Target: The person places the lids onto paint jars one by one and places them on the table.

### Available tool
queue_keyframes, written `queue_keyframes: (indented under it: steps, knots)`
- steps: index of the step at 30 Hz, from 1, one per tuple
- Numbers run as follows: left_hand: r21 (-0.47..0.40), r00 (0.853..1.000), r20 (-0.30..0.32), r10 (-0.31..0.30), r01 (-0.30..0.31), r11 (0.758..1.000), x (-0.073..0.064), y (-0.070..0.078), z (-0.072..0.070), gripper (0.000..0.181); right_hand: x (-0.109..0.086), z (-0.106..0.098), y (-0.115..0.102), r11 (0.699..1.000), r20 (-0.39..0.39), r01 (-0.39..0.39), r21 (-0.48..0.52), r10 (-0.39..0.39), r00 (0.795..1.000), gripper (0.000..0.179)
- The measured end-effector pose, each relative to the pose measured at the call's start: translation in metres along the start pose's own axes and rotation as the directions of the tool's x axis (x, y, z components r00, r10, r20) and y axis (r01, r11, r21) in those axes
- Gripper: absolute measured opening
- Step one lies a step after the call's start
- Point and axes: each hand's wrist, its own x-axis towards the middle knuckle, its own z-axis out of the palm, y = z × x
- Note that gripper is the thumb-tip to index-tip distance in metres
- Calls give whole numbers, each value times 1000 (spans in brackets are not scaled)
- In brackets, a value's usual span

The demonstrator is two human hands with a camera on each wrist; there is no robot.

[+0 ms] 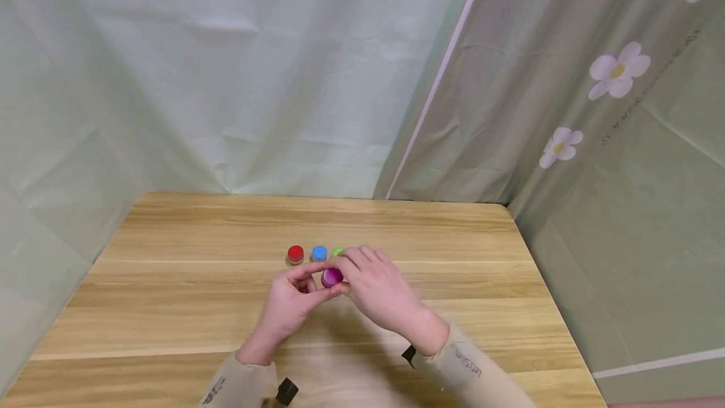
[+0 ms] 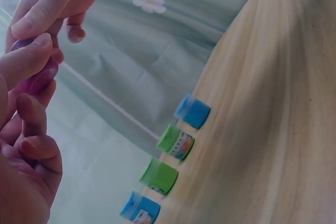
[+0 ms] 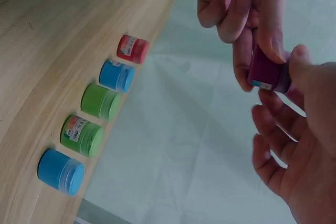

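Observation:
Both hands are on a small purple jar (image 1: 331,277), held up over the table. My left hand (image 1: 287,305) grips its body between thumb and fingers. From the other side, my right hand (image 1: 374,288) pinches the lid end with thumb and fingertips. In the right wrist view the purple jar (image 3: 264,71) lies on its side, part of a label showing. Beyond the hands stands a row of similar jars: a red jar (image 1: 296,254), a blue jar (image 1: 320,253), a green jar (image 3: 101,102), another green jar (image 3: 81,136) and a second blue jar (image 3: 61,171).
The wooden table (image 1: 187,307) reaches back to a pale curtain (image 1: 272,80) hanging along its far edge. A flowered curtain (image 1: 617,206) hangs at the right. In the head view my right hand covers part of the jar row.

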Motion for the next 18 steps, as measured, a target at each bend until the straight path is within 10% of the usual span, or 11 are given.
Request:
queue_keyframes:
  steps: [11,18]
  knots:
    - [-24,992,-107,-74,72,997,8,10,-29,41,-18,-15,30,930,-24,-187,317,205,979,49]
    - [251,984,-136,-115,147,957,15,3,-71,42,-40,-18,47,869,39,-328,370,338,940,46]
